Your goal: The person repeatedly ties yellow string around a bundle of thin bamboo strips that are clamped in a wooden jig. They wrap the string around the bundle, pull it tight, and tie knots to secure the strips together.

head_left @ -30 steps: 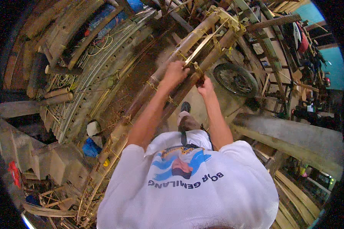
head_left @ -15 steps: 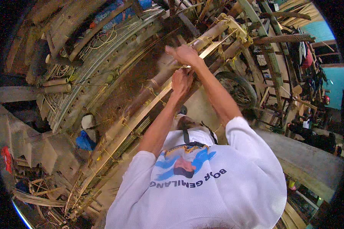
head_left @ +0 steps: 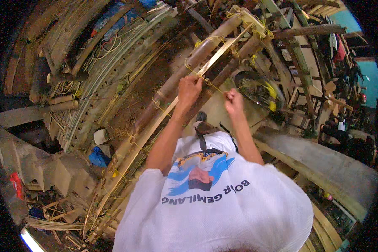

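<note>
Nearest you is your own white T-shirt (head_left: 222,212), its printed chest rumpled, with a dark shoe (head_left: 201,116) showing on the floor beyond it. Your left hand (head_left: 190,90) is closed on a pale split-bamboo strip (head_left: 216,57), back of the hand upward, its fingers partly hidden. Your right hand (head_left: 234,101), slightly blurred, is bunched into a fist, apart from the frame, gripping a thin yellow cord (head_left: 214,86) that runs taut from the strip just beside your left fingertips. The strip lies lengthwise along the bamboo frame, between a brown left pole (head_left: 168,91) and a darker right pole (head_left: 231,68), and runs slanting down past your left forearm toward the lower left. More yellow ties circle the poles at intervals. Just beyond your right hand, a blurred yellow streak (head_left: 271,95) crosses in front of a spoked wheel (head_left: 244,84); you cannot tell from here what the streak is. Off to the left sit a pale block (head_left: 101,137) and a crumpled blue sheet (head_left: 99,156). At the frame's far end, a light crosspiece (head_left: 252,20) is lashed over the poles, and farther off to the right is a turquoise wall (head_left: 367,80).
</note>
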A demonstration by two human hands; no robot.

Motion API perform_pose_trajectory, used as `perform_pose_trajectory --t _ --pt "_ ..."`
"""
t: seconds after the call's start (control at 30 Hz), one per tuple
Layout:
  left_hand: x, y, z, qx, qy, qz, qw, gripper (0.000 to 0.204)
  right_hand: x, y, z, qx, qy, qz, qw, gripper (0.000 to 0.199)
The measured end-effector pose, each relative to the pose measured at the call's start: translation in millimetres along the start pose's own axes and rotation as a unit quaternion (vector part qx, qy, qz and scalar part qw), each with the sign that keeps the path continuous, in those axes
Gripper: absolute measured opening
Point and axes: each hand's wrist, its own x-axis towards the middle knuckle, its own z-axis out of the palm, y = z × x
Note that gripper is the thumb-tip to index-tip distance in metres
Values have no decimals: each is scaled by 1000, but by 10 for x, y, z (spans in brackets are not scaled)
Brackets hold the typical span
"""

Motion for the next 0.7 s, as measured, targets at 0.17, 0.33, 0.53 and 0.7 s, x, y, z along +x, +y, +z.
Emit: perform_pose_trajectory --t 0.17,0.33,0.53,0.7 --pt "284 -32 -404 -300 -113 6 947 28 521 393 -372 197 112 155 962 18" --pt "1142 -450 -567 -578 -83 -143 799 19 617 401 -675 170 9 198 965 13" --pt "1434 -1184 -88 -409 -56 -345 843 25 127 128 -455 -161 23 172 971 17" --pt "1767 -1437 -281 69 -293 -195 933 16 317 -486 -421 -420 -2 110 901 27"
